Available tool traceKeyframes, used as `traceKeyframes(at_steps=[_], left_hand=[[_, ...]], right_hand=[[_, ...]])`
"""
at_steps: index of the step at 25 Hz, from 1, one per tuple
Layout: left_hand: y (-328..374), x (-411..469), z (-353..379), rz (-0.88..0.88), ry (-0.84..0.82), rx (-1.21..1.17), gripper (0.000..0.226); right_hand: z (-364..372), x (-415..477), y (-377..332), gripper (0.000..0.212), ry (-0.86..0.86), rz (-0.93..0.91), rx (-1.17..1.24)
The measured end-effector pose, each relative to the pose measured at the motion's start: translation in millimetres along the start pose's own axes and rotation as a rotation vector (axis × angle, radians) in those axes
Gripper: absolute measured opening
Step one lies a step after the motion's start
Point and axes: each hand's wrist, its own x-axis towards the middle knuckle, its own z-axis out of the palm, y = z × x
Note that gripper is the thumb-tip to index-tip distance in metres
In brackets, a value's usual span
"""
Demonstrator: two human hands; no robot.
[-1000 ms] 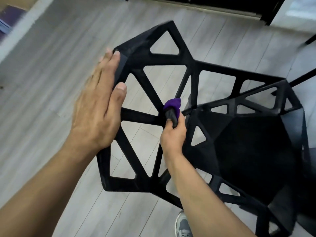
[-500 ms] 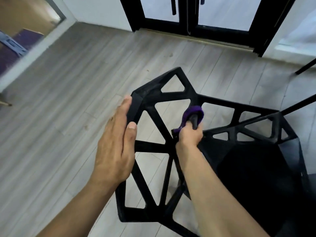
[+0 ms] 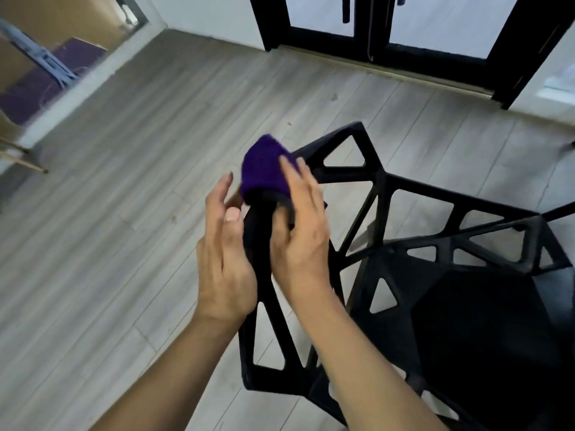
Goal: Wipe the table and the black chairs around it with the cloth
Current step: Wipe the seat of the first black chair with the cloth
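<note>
Both grips now flank the black chair [image 3: 466, 306] at its outer corner. The right grip [image 3: 298, 241] clasps the cloth [image 3: 263, 169] over it (inner strut done, likely), and the left grip [image 3: 222, 253] is flat-fingered alongside.

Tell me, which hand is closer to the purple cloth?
Right. The right hand rests on the purple cloth; the left hand is open just beside it, on its left.
</note>
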Motion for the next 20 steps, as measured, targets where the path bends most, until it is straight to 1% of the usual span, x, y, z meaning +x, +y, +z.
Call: traceKeyframes(at_steps=[2,4,6,8,10,12,14,16,18,19,20], left_hand=[[0,-3,3,0.006,0.045,0.003,0.063],[-2,-2,4,-0.017,0.097,-0.024,0.065],[-7,1,3,-0.033,0.139,-0.071,0.065],[-12,3,0,-0.016,0.187,-0.109,0.063],[-14,1,0,-0.037,0.27,-0.181,0.056],[-12,1,3,-0.095,0.395,-0.278,0.051],[-8,8,5,-0.145,0.47,-0.301,0.049],[-9,16,4,-0.18,0.49,-0.323,0.047],[-14,22,1,-0.211,0.489,-0.38,0.043],[-15,24,1,-0.254,0.482,-0.418,0.042],[-18,26,0,-0.313,0.453,-0.452,0.043]], right_hand=[[-6,31,5,0.059,0.11,0.092,-0.043],[-20,65,11,0.055,0.155,0.149,-0.092],[-19,60,6,0.054,0.104,0.152,-0.062],[-7,10,-8,0.057,-0.014,0.086,-0.036],[-4,-41,-18,0.06,-0.087,0.063,-0.026],[-7,-36,-14,0.059,-0.07,0.133,0.015],[-12,-11,-9,0.057,-0.038,0.223,0.053],[-11,-10,-13,0.056,-0.081,0.176,0.064],[-9,-41,-15,0.057,-0.138,0.107,0.05],[-11,-61,-15,0.057,-0.161,0.122,0.069],[-13,-75,-14,0.056,-0.167,0.186,0.103]])
